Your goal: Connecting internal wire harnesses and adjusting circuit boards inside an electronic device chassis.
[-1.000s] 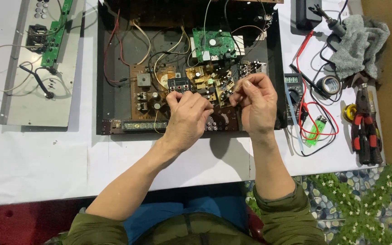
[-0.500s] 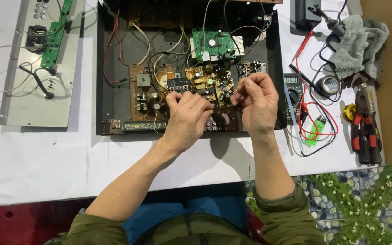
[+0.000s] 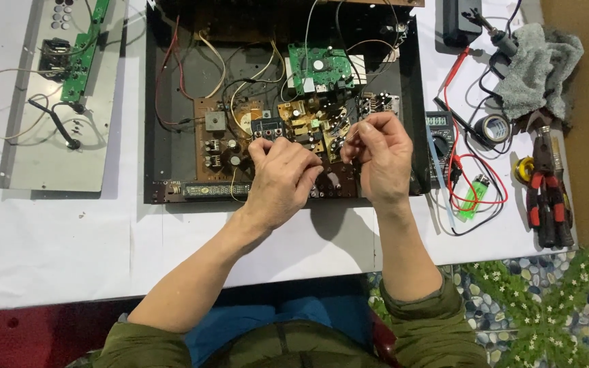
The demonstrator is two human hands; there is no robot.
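An open black chassis (image 3: 161, 136) lies on the white table, with a brown circuit board (image 3: 216, 146) and a small green board (image 3: 318, 68) inside it. My left hand (image 3: 281, 180) rests on the front part of the brown board, fingers curled down among the components. My right hand (image 3: 380, 160) hovers just to its right, thumb and fingertips pinched together above the board. Whatever sits in that pinch is too small to make out. Several loose wires (image 3: 253, 75) loop across the chassis behind both hands.
A grey metal panel (image 3: 28, 157) carrying a green strip board lies at the left. To the right of the chassis are a multimeter (image 3: 440, 133) with red and black leads, a green lighter (image 3: 472, 201), red-handled pliers (image 3: 547, 197), a tape roll (image 3: 494, 127) and a grey cloth (image 3: 536, 68).
Both hands stay in the same place over the board; only the fingertips shift slightly.
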